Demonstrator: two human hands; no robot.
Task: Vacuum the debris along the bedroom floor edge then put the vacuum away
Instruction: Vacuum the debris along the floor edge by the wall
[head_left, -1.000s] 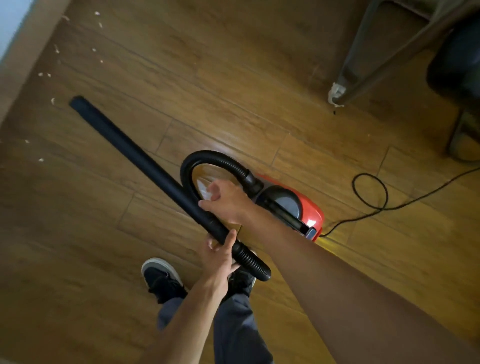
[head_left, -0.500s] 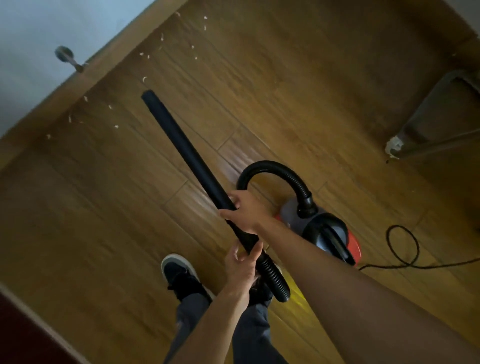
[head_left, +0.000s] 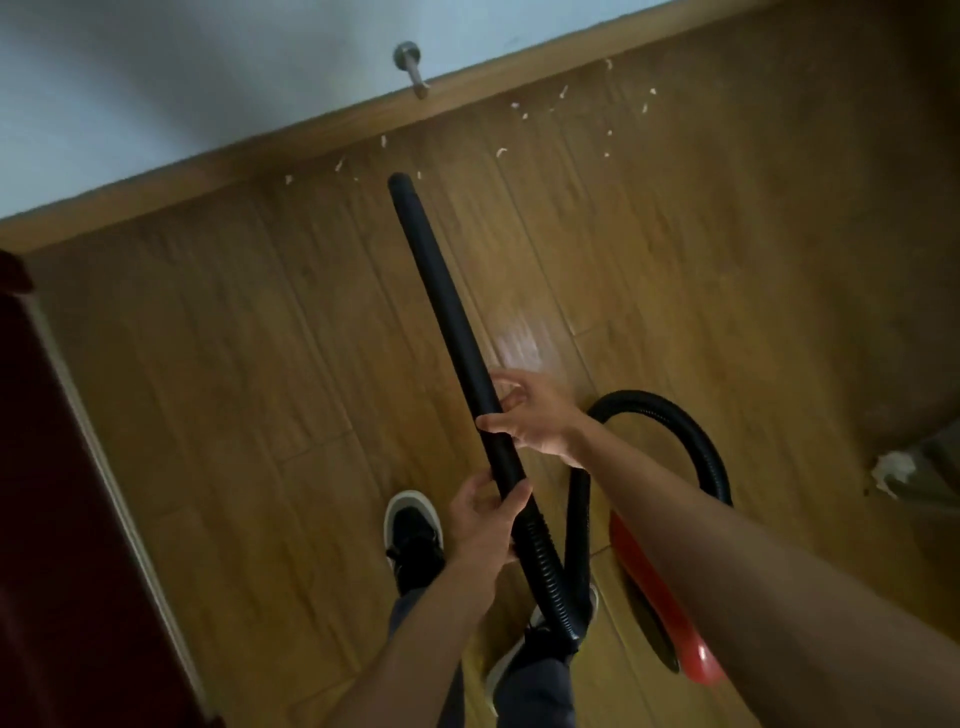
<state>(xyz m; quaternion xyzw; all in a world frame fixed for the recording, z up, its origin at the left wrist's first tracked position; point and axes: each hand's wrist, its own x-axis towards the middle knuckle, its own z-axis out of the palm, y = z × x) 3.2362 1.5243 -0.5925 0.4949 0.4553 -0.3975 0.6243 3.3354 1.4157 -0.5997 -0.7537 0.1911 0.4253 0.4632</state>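
I hold a long black vacuum tube (head_left: 441, 306) with both hands. My right hand (head_left: 530, 415) grips it partway down, and my left hand (head_left: 483, 512) grips its lower end where the ribbed hose (head_left: 675, 421) joins. The tube's open tip (head_left: 400, 182) hovers just short of the wooden baseboard (head_left: 322, 137). Several small white scraps of debris (head_left: 501, 152) lie scattered on the wood floor along that baseboard, beside and right of the tip. The red vacuum body (head_left: 665, 618) sits on the floor at lower right, mostly hidden behind my right forearm.
A metal door stop (head_left: 413, 67) sticks out of the wall above the baseboard. A dark red door or cabinet edge (head_left: 57, 493) fills the left side. A furniture leg with a white pad (head_left: 893, 467) stands at right. My shoes (head_left: 413, 535) are below the tube.
The view has swung so the baseboard now runs across the top. The tube tip has moved closer to the debris by the wall, and the vacuum body has shifted to the lower right.
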